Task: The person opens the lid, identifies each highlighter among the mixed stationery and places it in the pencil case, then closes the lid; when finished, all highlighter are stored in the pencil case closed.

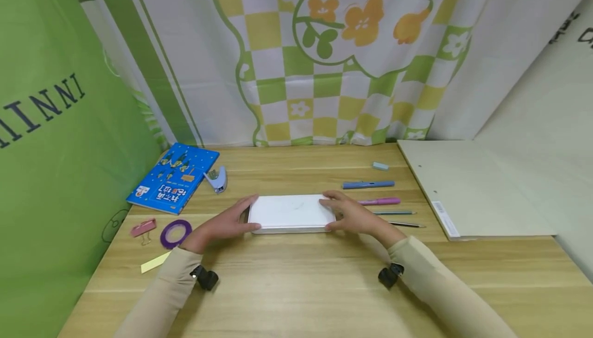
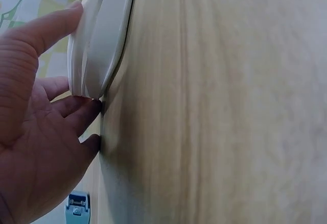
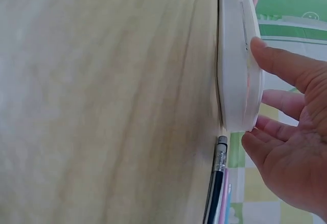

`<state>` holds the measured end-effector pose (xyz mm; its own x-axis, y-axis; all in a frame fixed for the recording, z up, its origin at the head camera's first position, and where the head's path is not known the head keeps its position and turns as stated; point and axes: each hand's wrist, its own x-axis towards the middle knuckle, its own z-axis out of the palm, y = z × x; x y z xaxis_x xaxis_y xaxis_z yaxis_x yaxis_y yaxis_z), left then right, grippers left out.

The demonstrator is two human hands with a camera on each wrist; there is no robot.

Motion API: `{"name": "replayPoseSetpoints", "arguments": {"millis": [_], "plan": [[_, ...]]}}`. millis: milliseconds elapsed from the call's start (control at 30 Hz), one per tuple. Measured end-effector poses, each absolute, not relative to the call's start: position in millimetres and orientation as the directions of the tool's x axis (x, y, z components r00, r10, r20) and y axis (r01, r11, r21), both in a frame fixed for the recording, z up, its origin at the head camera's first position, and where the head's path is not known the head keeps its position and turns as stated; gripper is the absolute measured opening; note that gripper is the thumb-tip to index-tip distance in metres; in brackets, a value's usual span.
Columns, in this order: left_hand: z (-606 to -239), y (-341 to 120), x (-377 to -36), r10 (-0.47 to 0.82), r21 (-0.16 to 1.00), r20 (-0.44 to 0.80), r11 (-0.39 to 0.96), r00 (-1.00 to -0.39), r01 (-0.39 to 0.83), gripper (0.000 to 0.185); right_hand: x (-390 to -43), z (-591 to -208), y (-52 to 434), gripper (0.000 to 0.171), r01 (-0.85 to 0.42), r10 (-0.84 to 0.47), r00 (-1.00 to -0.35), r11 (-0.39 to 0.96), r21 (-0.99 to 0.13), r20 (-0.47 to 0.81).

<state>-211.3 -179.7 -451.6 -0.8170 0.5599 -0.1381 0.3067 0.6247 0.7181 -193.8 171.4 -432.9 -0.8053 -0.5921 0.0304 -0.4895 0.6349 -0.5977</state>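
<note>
A white lidded box [image 1: 287, 212] with rounded corners lies flat on the wooden table, its long side facing me. My left hand [image 1: 227, 219] holds its left end, thumb on the near edge and fingers round the far side. At the other end my right hand [image 1: 349, 214] grips it the same way. In the left wrist view the thumb presses near the lid rim of the box [image 2: 104, 35]. A seam between lid and base shows on the box [image 3: 235, 66] in the right wrist view. The box's contents are hidden.
Left lie a blue book [image 1: 173, 178], light-blue stapler [image 1: 216, 179], pink binder clip [image 1: 143, 227], purple tape roll [image 1: 185, 230] and yellow strip [image 1: 155, 262]. Right are an eraser [image 1: 380, 165], blue pen [image 1: 368, 184], pink pen [image 1: 382, 201], two pencils [image 1: 407, 224] and a pale board [image 1: 472, 189].
</note>
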Motion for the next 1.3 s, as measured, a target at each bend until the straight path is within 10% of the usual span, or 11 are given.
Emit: {"name": "replayPoseSetpoints", "arguments": {"millis": [1300], "plan": [[-416.5,-188.2,-206.3,0.514,0.604,-0.179,0.731,-0.839,0.318,0.079,-188.2,-408.7,219.1,0.062,-0.379,-0.498,-0.864,0.547,-0.747,0.074]]}}
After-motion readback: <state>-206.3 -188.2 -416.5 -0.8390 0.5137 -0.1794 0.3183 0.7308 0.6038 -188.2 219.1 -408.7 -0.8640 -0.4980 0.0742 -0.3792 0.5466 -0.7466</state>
